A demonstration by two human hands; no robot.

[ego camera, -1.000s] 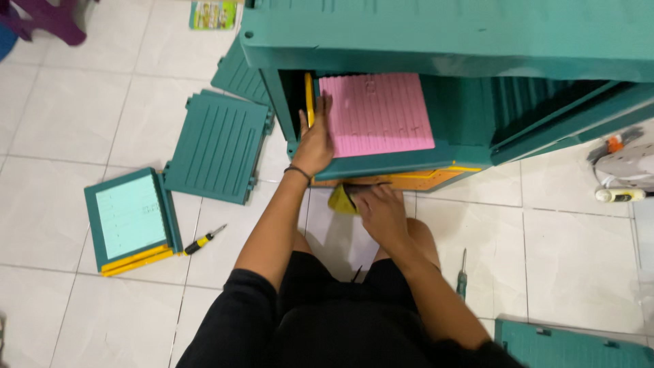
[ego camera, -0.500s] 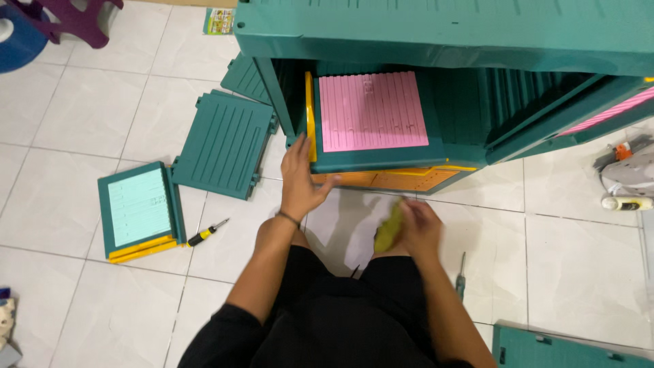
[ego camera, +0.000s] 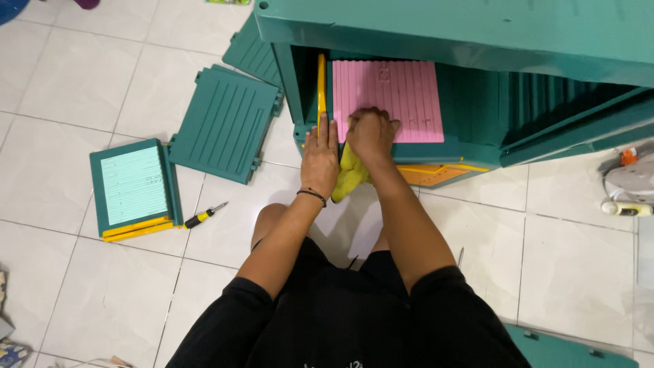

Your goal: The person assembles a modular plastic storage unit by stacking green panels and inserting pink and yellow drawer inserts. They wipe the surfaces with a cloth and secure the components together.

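Observation:
A large teal plastic cabinet (ego camera: 470, 34) lies on the white tile floor in front of me, open side toward me. Inside it sits a pink ribbed panel (ego camera: 388, 88) beside a yellow upright strip (ego camera: 321, 82). My left hand (ego camera: 319, 158) lies flat on the cabinet's lower front edge, next to the yellow strip. My right hand (ego camera: 371, 133) is closed on a yellow cloth (ego camera: 349, 176) and presses at the pink panel's lower left corner. The cloth hangs down over the cabinet's edge.
Two teal ribbed panels (ego camera: 223, 123) lie on the floor at the left. A teal framed panel with a pale green face (ego camera: 133, 187) lies beyond them, a yellow-handled screwdriver (ego camera: 201, 217) beside it. White items (ego camera: 627, 191) sit at the right edge. Another teal piece (ego camera: 579, 351) is at bottom right.
My right hand has risen from the floor in front of my knees with the yellow cloth to the pink panel. My left hand shifted right to the yellow strip.

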